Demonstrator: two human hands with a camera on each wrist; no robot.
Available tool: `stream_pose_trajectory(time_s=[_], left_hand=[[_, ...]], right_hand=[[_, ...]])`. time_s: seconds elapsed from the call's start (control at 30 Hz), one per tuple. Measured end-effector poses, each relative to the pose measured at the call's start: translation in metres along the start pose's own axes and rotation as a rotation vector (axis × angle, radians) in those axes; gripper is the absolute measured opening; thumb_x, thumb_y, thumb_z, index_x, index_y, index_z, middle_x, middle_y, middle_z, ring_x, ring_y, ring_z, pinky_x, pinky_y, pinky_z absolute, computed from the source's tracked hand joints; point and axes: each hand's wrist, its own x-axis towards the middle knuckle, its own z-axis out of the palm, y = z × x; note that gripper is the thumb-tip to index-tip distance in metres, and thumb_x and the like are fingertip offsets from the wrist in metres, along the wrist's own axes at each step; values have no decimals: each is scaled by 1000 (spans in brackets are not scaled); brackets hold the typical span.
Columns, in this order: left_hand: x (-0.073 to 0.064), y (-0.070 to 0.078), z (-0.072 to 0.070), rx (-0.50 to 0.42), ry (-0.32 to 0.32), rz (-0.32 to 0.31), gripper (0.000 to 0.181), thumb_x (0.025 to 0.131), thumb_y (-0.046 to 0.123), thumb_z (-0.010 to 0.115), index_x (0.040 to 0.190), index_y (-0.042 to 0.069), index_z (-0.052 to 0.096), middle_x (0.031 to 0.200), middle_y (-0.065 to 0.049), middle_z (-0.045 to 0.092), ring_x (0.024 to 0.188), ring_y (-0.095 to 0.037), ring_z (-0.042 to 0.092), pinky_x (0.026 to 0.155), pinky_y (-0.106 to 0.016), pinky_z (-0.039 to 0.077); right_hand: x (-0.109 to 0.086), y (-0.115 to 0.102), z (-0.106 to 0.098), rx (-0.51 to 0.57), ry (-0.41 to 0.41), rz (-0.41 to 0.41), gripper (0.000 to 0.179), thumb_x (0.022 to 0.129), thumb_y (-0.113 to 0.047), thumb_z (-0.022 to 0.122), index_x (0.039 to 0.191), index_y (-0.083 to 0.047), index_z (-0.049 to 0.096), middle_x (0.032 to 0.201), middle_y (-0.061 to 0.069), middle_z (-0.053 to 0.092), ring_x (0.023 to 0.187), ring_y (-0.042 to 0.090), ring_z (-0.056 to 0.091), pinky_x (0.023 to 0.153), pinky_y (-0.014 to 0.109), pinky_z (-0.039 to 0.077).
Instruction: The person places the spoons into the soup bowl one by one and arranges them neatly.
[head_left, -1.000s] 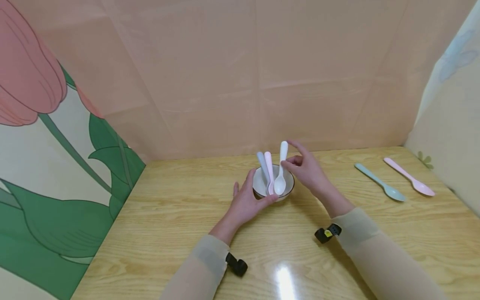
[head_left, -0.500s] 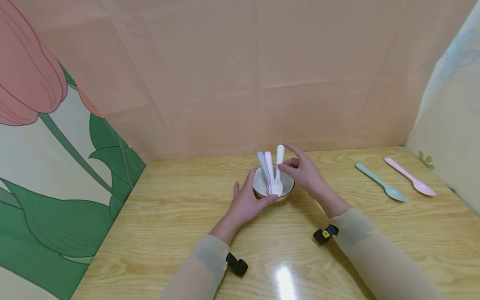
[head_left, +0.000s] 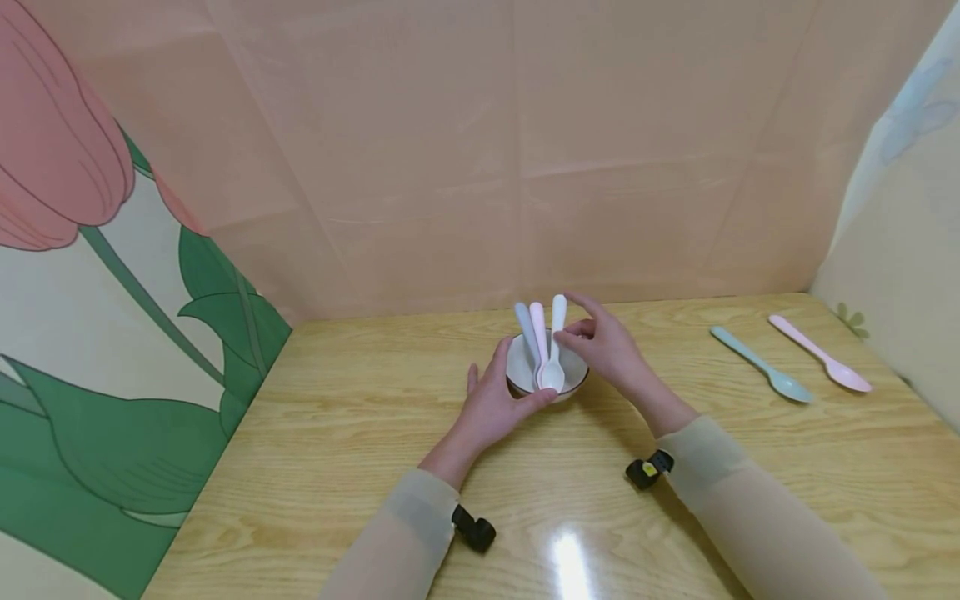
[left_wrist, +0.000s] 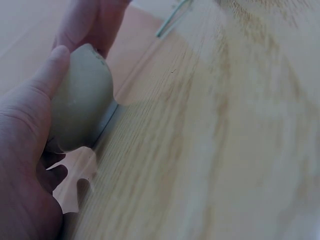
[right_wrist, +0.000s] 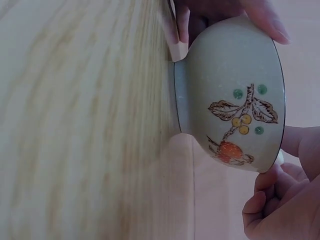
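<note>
A small bowl (head_left: 574,372) with a dark rim stands on the table. My left hand (head_left: 491,408) grips its left side, thumb at the near rim. In the right wrist view the bowl (right_wrist: 220,75) shows painted leaves and fruit. Inside lean a grey-blue spoon (head_left: 524,320) and a pink spoon (head_left: 537,322), handles up. My right hand (head_left: 611,348) pinches the handle of a white spoon (head_left: 558,313), whose head is down in the bowl beside the pink one. From the right wrist camera, the bowl hides most of the white spoon.
To the right on the wooden table (head_left: 337,467) lie a light green spoon (head_left: 761,364) and another pink spoon (head_left: 819,353), apart from each other. A pinkish backdrop (head_left: 420,167) rises behind the table, with a tulip-print panel (head_left: 127,467) along the left.
My right hand has shifted slightly left and lowered the white spoon toward the pink one in the bowl. The left hand and the bowl have stayed in place.
</note>
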Motion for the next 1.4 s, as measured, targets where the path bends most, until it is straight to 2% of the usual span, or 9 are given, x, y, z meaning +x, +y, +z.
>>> stream_pose_trajectory(time_s=[0.37, 0.7, 1.07, 1.4], left_hand=[[-1, 1, 0, -3, 10, 3, 107, 95, 65, 81, 175, 27, 21, 164, -3, 54, 150, -25, 52, 133, -62, -6], [-4, 4, -2, -13, 15, 25, 107, 96, 64, 81, 175, 23, 22, 164, -6, 54, 150, -26, 53, 132, -65, -4], [-2, 4, -2, -11, 18, 30, 105, 96, 61, 81, 175, 23, 23, 163, -6, 55, 149, -26, 54, 132, -67, -5], [1, -1, 1, -13, 11, 18, 105, 94, 65, 82, 174, 28, 23, 158, -1, 59, 148, -21, 54, 132, -64, -6]], right_hand=[[-2, -5, 3, -127, 17, -4, 69, 108, -18, 75, 169, -13, 44, 115, 19, 78, 101, 32, 74, 77, 33, 57], [-8, -14, 2, -260, 39, 10, 60, 108, -24, 76, 162, -10, 54, 117, 16, 78, 103, 33, 72, 82, 41, 54], [-6, -10, 1, -254, 47, 12, 58, 107, -24, 77, 160, -12, 57, 120, 15, 79, 111, 36, 70, 89, 46, 56], [-6, -8, 0, -231, 39, -4, 57, 107, -22, 77, 159, -7, 57, 121, 15, 80, 112, 36, 71, 91, 48, 56]])
